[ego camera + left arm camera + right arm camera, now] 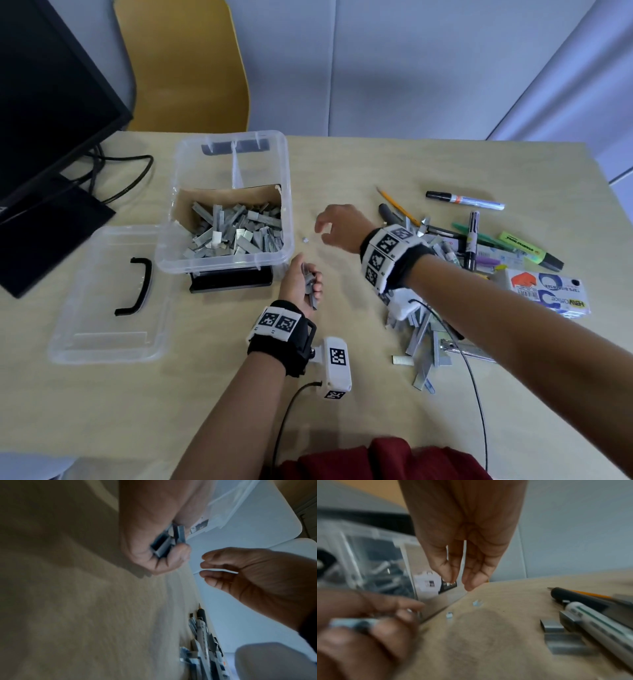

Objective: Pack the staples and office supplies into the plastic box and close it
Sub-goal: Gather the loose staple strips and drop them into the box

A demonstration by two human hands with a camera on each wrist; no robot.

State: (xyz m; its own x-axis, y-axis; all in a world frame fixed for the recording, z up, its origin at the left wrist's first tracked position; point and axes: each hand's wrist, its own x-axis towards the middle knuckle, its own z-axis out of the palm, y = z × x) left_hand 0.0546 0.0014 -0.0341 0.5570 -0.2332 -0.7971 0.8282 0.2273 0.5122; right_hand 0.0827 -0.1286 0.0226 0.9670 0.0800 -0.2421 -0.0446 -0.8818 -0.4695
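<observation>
A clear plastic box (pixel 287 219) stands open on the table, holding a heap of grey staple strips (pixel 236 233). My left hand (pixel 306 281) sits just right of the box's near corner and grips a few staple strips (pixel 164 542) in curled fingers. My right hand (pixel 334 226) hovers over the table to the right of the box, fingers relaxed and holding nothing. A small loose staple piece (pixel 306 240) lies below its fingertips; in the right wrist view two such staple bits (pixel 477 603) lie on the table. More staple strips (pixel 424 346) are piled under my right forearm.
The clear lid (pixel 102 294) with a black handle lies left of the box. Pens, markers, a pencil and a highlighter (pixel 479 236) are heaped at the right, beside a packaged tape dispenser (pixel 551 291). A monitor (pixel 44 113) stands far left; a yellow chair (pixel 185 65) is behind the table.
</observation>
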